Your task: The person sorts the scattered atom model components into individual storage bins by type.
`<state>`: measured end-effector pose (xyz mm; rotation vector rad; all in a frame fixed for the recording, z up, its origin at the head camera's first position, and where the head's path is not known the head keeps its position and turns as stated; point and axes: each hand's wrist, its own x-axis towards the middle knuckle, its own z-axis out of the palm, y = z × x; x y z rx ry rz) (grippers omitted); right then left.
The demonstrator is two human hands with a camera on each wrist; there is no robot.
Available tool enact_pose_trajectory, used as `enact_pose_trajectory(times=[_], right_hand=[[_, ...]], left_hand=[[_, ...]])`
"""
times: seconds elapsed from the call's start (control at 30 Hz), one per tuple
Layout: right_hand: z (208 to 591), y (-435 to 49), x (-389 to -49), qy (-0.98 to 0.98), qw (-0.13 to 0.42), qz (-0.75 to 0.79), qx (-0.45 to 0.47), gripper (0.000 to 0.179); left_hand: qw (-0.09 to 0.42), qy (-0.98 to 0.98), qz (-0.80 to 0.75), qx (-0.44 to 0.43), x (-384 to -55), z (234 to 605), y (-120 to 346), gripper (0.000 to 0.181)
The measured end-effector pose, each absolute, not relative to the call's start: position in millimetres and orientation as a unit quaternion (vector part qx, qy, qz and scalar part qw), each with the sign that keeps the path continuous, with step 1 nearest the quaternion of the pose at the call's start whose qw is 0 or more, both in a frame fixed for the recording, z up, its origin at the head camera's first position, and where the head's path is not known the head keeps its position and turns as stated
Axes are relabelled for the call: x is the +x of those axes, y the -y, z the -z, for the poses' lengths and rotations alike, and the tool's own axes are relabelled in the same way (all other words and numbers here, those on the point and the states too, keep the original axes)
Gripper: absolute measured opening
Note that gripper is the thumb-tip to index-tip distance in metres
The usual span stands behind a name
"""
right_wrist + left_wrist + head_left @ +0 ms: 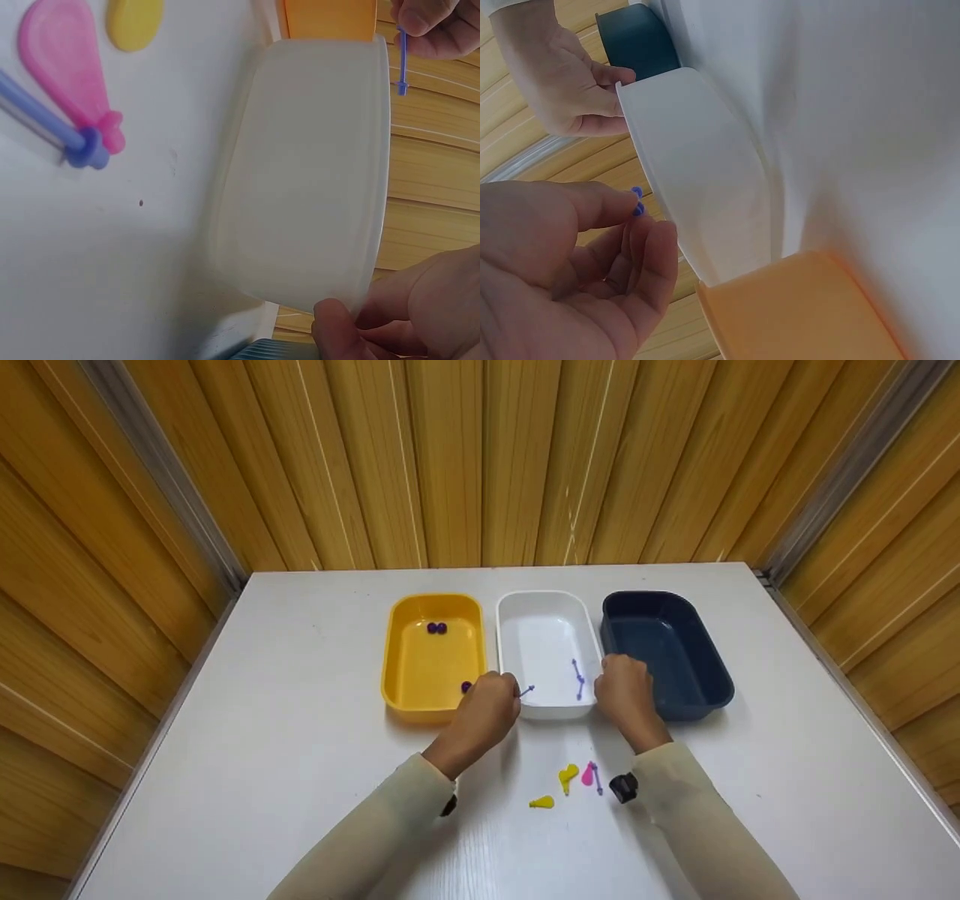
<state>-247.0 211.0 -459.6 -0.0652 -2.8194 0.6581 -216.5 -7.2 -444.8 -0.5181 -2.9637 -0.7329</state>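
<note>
My left hand [486,706] pinches a small purple rod with knobbed ends [403,64] between thumb and fingertips, over the near left edge of the white tray [551,711]. My right hand [627,690] holds that tray's near right rim, its thumb against the outer wall in the right wrist view. Inside the white tray, purple rods [577,679] lie toward the right side. Several dark purple beads sit in the yellow tray [433,709]; two beads [436,628] lie at its far end and one bead [466,687] shows beside my left hand.
The dark blue tray [712,690] stands right of the white one. On the white table [300,780], nearer me, lie yellow pieces [568,774], a separate yellow piece [542,802], a pink piece [587,775] and another purple rod [598,780]. Wood-patterned walls [517,465] enclose the table.
</note>
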Motion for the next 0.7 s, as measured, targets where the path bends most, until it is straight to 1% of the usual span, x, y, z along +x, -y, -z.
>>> enact_pose_trajectory(times=[0.27,0.37,0.7], right_hand=[[458.8,-210.3,-247.3,0.966,0.114,-0.228,-0.031,0.037],[458.7,-209.9,-247.1,0.966,0.114,-0.230,-0.031,0.037],[460.2,-209.1,-246.6,0.965,0.122,-0.228,-0.034,0.037]], left_hand=[[0.004,0.959,0.235,-0.159,-218.1,445.5,5.3,0.017],[-0.008,0.958,0.241,-0.153,-218.1,445.2,4.8,0.018],[-0.022,0.954,0.262,-0.143,-218.8,445.6,6.0,0.019]])
